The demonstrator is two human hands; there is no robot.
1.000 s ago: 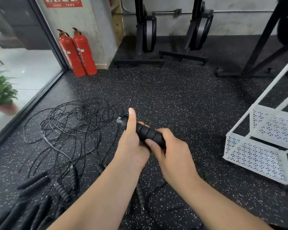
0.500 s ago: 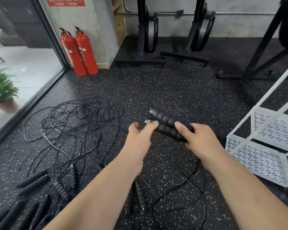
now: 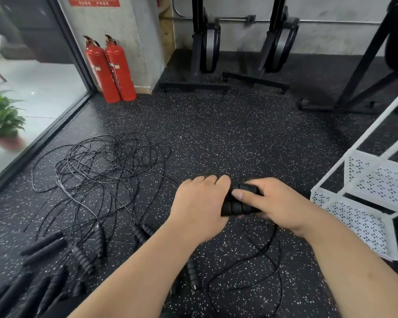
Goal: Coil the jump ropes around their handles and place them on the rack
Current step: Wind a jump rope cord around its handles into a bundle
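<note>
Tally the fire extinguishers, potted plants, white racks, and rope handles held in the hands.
Fire extinguishers: 2
Potted plants: 1
White racks: 1
Held rope handles: 2
Total: 6

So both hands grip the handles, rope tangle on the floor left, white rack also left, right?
No. The head view shows the rack to the right of the hands. The rest holds: left hand and right hand grip the handles, and the rope tangle lies on the floor to the left.
</note>
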